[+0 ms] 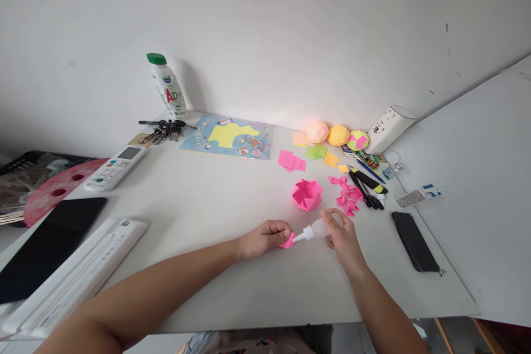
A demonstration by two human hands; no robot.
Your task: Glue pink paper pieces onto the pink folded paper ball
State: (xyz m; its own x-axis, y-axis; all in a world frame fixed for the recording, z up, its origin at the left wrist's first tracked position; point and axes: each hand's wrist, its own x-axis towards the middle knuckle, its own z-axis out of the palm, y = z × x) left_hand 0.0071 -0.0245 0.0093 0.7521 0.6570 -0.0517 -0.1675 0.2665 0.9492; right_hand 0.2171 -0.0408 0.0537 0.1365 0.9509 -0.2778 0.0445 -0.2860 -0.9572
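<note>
Between the thumb and fingers of my left hand (pixel 265 238) is a small folded pink paper piece (pixel 287 241). My right hand (pixel 340 235) is closed around a white glue bottle (pixel 318 229), tilted so its narrow nozzle points left. The nozzle tip is at the edge of the folded paper; whether glue is coming out is too small to tell. Just beyond my hands sits a pink folded-paper bowl shape (pixel 307 195), open at the top. Several loose pink folded pieces (pixel 348 197) lie in a pile to its right.
Behind are pink paper squares (pixel 291 160), green slips (pixel 316 151) and an orange paper ball (pixel 338 135). Scissors (pixel 367 193), a black pouch (pixel 416 242) and a white roll (pixel 390 130) stand right. Leftward are a remote (pixel 115 167), a bottle (pixel 169 88) and a white device (pixel 78 276).
</note>
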